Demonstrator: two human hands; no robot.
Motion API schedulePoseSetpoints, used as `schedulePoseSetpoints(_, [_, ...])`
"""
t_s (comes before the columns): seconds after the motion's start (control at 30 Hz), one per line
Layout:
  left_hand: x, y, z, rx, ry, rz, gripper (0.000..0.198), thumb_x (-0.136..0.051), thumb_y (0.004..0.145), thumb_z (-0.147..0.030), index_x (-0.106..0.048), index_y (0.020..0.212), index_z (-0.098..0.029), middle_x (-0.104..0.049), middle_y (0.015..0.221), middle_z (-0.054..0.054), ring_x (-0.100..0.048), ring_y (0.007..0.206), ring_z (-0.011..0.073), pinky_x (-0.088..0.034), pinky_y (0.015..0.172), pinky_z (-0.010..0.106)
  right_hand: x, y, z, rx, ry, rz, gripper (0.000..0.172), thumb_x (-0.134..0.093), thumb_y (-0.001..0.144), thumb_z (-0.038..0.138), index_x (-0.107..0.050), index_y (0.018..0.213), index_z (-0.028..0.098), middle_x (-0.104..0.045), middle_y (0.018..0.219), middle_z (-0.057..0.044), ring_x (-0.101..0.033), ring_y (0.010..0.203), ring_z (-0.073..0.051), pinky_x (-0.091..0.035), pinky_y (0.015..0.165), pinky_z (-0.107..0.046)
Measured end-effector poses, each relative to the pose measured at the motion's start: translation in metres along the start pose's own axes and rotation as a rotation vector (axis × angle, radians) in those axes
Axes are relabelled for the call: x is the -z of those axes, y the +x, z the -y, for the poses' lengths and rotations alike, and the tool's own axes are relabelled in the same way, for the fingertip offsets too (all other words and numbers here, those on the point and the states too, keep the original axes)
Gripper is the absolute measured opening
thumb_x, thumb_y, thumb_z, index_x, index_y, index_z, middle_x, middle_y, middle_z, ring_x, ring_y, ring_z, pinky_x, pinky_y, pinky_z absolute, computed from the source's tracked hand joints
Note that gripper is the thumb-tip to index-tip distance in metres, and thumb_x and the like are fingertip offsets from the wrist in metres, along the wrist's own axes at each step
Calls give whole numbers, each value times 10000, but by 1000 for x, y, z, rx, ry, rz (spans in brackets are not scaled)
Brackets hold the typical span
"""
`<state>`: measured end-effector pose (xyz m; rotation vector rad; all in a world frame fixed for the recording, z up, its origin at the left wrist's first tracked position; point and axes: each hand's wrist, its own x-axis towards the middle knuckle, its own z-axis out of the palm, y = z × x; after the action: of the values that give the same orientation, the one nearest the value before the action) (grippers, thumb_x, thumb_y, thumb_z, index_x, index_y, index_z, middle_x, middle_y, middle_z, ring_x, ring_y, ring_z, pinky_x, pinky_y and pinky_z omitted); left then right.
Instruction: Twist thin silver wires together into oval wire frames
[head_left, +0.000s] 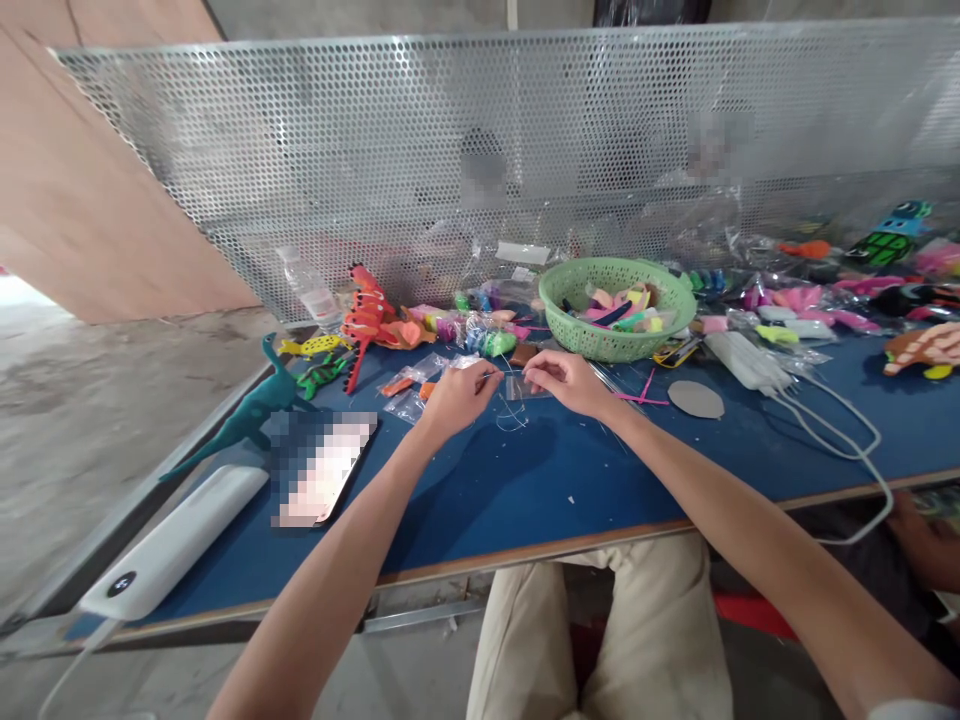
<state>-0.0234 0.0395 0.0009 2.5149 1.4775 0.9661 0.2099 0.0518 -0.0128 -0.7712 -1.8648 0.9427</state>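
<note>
Over the middle of the blue tabletop my left hand (461, 395) is closed in a pinch on a thin, pale strand (513, 418), wire or thread; I cannot tell which. A loose loop of it hangs down to the table between my hands. My right hand (568, 380), thumb and fingertips together, meets the same fine strand from the other side. Just behind the hands lies a small brown piece (523, 354). Beside my left hand are clear plastic bags (407, 403) with orange pieces. A pink cross-shaped strip (645, 390) rests to the right of my right hand.
A green basket (619, 345) of colourful pieces stands behind. Left are a teal dinosaur (262, 402), a phone (326, 470), a white power bank (176, 540), a red dragon figure (371, 320) and a bottle (307, 287). White cables (832, 425) trail right. A perforated metal screen (375, 130) closes the back.
</note>
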Motion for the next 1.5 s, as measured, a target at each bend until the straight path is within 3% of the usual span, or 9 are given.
schedulePoseSetpoints(0.23, [1,0,1,36,27,-10,257,-543,964,-388,-703,869,-212,-615,602,-1,-502,509,141,-306,543,269,1,1,1,-51,12,38,327,-604,917,478,-742,1022,200,-699,811,-52,-653,734,-187,-533,697,-325])
schedulePoseSetpoints(0.47, [2,0,1,39,31,1,251,-540,969,-388,-707,886,-221,-641,635,9,-532,540,158,-309,557,270,-1,1,-1,-74,68,104,308,-620,909,440,-771,1044,208,-704,850,-51,-600,736,-170,-491,687,-301])
schedulePoseSetpoints(0.73, [0,0,2,56,-40,-8,291,-521,969,-438,-683,879,-213,-573,563,-13,-462,497,144,-290,535,269,-6,1,5,-103,93,112,296,-612,910,449,-757,944,194,-698,875,-51,-586,739,-160,-488,708,-291])
schedulePoseSetpoints(0.9, [1,0,2,60,-47,-18,304,-529,960,-444,-667,819,-212,-554,554,-12,-441,490,140,-288,534,274,-6,1,4,-112,139,132,329,-584,930,461,-766,1028,204,-649,786,-30,-572,736,-158,-476,708,-286])
schedulePoseSetpoints(1.23, [0,1,2,80,-109,-11,375,-550,937,-434,-564,654,-189,-516,541,-23,-403,505,115,-282,526,266,-7,2,0,-97,75,158,322,-592,927,442,-752,1081,208,-716,917,-54,-608,748,-165,-504,718,-299])
schedulePoseSetpoints(1.5, [-4,1,4,131,-179,12,379,-519,945,-471,-617,709,-190,-573,584,-10,-487,541,134,-329,530,267,-7,1,3,-48,-58,156,304,-550,957,432,-727,1099,230,-738,947,-63,-643,735,-180,-504,677,-304])
